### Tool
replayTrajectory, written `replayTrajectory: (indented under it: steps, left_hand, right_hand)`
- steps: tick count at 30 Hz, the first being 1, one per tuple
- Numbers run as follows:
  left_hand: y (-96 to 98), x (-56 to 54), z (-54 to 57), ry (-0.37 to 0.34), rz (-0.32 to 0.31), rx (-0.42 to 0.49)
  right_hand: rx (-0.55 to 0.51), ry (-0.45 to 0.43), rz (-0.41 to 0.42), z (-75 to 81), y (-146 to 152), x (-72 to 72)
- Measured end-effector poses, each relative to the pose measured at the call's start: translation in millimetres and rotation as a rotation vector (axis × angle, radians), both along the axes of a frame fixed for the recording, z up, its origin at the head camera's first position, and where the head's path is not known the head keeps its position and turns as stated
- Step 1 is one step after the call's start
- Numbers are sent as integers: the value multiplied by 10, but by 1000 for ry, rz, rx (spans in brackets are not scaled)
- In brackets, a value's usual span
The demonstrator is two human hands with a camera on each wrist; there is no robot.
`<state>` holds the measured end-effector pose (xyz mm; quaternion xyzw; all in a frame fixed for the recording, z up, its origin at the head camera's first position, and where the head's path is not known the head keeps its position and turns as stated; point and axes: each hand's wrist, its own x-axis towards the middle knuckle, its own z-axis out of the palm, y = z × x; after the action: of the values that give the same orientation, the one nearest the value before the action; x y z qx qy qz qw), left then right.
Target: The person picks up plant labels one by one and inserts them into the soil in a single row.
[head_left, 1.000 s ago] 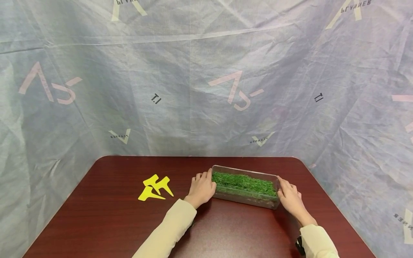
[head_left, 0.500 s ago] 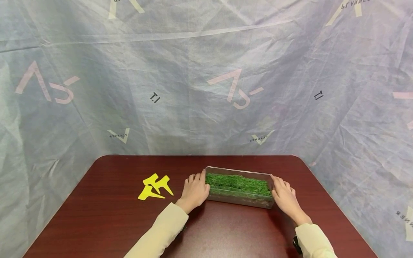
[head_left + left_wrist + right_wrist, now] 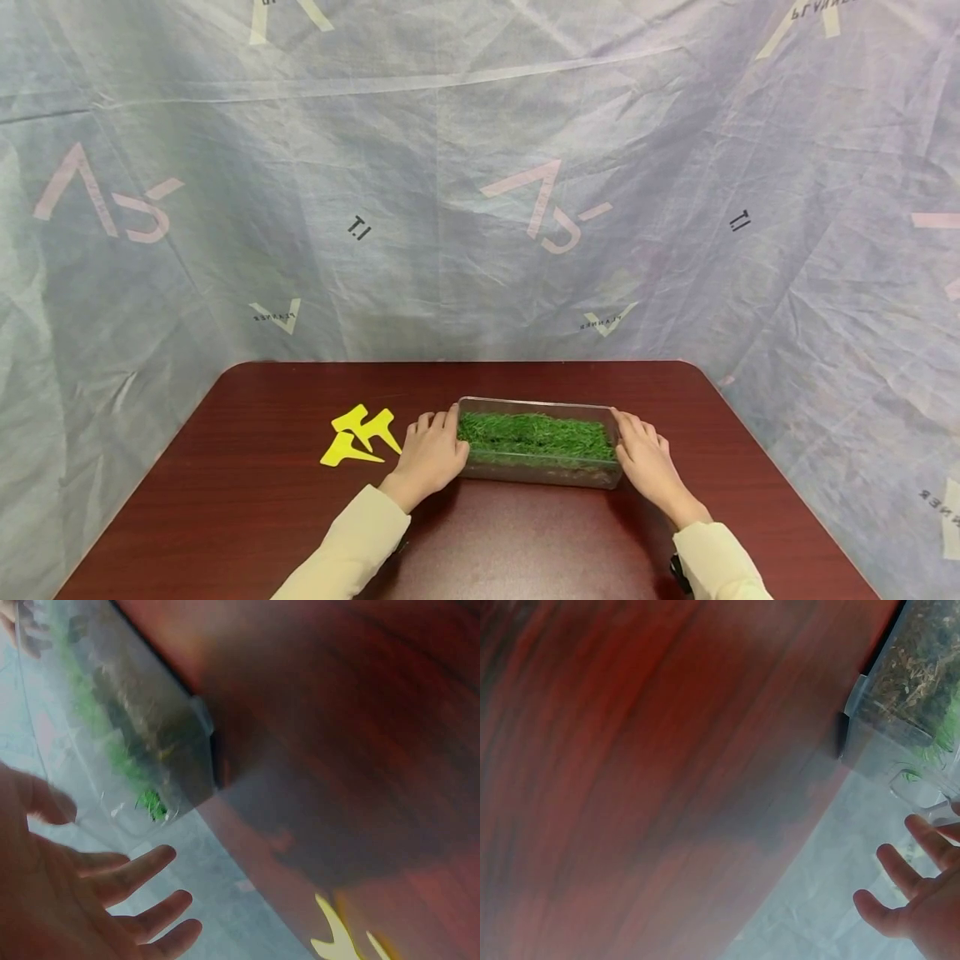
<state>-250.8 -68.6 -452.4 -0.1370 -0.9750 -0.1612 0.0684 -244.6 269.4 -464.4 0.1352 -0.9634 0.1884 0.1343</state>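
Observation:
A clear plastic box point(image 3: 540, 475), long and rectangular, is filled with green grass point(image 3: 540, 433); brown soil-like matter shows under the grass through its wall in the right wrist view. My left hand point(image 3: 431, 450) holds the box's left end, the thumb by the front corner and the fingers along the rim. At the opposite end my right hand point(image 3: 648, 458) holds the box in the same way. The left wrist view has the left hand's lower fingers point(image 3: 161, 907) spread and extended past the box wall. By the right hand's fingertips point(image 3: 915, 821) is a handle-like loop on the box end.
Three yellow T-shaped plant labels point(image 3: 345, 450) lie overlapping on the dark red wooden table point(image 3: 225, 500), just left of the left hand. Grey printed cloth point(image 3: 442, 208) hangs behind the table and at both sides.
Both hands have moved the box to the left and somewhat nearer to me, and it now sits less slanted. The left hand has come close to the yellow plant labels, which have stayed put.

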Motion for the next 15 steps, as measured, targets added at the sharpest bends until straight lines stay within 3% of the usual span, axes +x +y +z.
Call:
replayTrajectory:
  steps: [5,15]
  left_hand:
    - [-106,81,43,-16,-9,-7]
    - [-264,243,29,21,-2,-23]
  right_hand:
    - [8,14,8,-7,-83,23]
    - [30,49,39,-42,-217,74]
